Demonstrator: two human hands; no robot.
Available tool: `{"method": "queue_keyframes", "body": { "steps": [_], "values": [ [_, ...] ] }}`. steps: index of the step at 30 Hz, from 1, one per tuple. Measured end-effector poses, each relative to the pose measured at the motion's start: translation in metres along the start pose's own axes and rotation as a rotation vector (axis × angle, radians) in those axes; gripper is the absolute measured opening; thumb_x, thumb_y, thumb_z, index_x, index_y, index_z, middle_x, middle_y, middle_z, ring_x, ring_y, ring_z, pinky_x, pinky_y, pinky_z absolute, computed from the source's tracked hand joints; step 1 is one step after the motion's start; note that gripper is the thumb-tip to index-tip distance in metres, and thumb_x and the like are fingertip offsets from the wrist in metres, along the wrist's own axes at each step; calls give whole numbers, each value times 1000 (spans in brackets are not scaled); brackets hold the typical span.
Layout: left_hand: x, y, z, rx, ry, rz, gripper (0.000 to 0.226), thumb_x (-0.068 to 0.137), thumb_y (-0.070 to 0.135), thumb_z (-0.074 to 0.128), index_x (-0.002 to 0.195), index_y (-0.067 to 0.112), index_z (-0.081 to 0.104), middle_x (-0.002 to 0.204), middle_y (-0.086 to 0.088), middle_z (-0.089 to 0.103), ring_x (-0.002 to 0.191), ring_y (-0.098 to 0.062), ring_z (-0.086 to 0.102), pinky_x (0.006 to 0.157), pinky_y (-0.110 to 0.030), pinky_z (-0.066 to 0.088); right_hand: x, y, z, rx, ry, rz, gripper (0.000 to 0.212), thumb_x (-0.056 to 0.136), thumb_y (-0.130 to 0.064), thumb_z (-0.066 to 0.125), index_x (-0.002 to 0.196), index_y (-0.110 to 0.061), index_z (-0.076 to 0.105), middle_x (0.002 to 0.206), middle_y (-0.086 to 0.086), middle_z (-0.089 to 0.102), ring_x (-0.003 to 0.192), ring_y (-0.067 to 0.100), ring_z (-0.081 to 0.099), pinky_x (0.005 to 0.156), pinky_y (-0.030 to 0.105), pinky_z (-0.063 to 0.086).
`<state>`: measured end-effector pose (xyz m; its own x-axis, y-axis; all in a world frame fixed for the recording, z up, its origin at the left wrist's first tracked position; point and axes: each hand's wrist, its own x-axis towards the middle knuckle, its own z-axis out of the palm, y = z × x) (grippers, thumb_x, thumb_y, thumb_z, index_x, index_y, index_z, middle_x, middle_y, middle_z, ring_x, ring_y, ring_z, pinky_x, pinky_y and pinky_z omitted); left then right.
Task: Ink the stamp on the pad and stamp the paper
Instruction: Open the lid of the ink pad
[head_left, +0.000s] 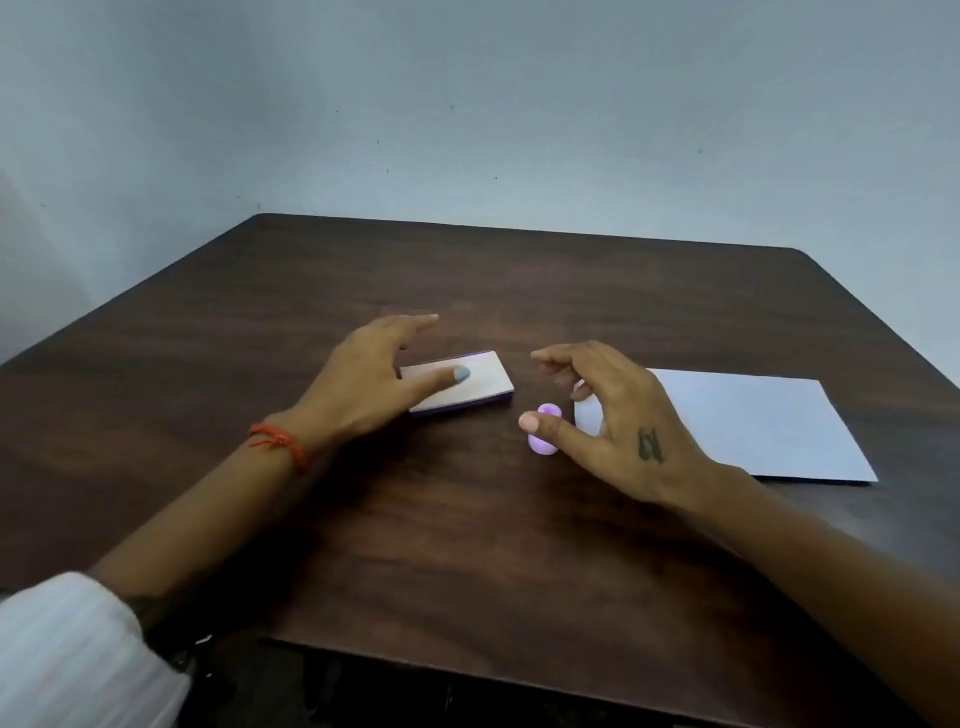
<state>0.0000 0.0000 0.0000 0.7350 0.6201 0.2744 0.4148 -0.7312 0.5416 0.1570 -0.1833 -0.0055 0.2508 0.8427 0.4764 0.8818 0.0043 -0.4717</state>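
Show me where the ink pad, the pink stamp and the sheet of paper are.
ink pad (485, 382): head view, bare part of its closed lid.
pink stamp (540, 444): head view, its rounded lower body.
sheet of paper (753, 421): head view, middle of the sheet.

Three things on the surface (467, 545) in front of me.

The ink pad (467, 387) lies left of centre, partly under my left hand (363, 384). The stamp (544, 434) stands just right of the pad and nearer to me, below my right hand (613, 421). The paper (753, 421) lies flat to the right, its near-left corner behind that hand.
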Motion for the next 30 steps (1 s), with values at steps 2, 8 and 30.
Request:
{"method": "queue_keyframes", "body": {
  "steps": [2, 8, 30],
  "values": [
    [-1, 0, 1, 50, -7, 52, 84, 58, 75, 55, 129, 29, 48, 135, 1, 51, 119, -18, 48, 99, -39, 43, 2, -4, 0, -10, 8, 17, 48, 73, -53, 61, 112, -25, 58, 99, -19, 53, 82, -9, 50, 73, -2, 34],
    [-4, -10, 5, 83, -9, 68, 72, 58, 57, 74, 118, 19, 60, 125, -2, 59, 111, -19, 52, 93, -32, 43, 18, -12, 0, -2, 24, 26, 34, 78, -41, 67, 101, -16, 66, 94, -3, 66, 83, 10, 59, 75, 19, 45],
    [-11, -11, -3, -13, -76, -54, 76, 56, 41, 82, 122, 13, 57, 128, -3, 59, 114, -10, 54, 91, -13, 33, 90, 2, 9, -54, -571, 150, 64, 62, -22, 83, 120, -8, 60, 126, 5, 63, 100, 17, 65, 95, 34, 51]
  ]
}}
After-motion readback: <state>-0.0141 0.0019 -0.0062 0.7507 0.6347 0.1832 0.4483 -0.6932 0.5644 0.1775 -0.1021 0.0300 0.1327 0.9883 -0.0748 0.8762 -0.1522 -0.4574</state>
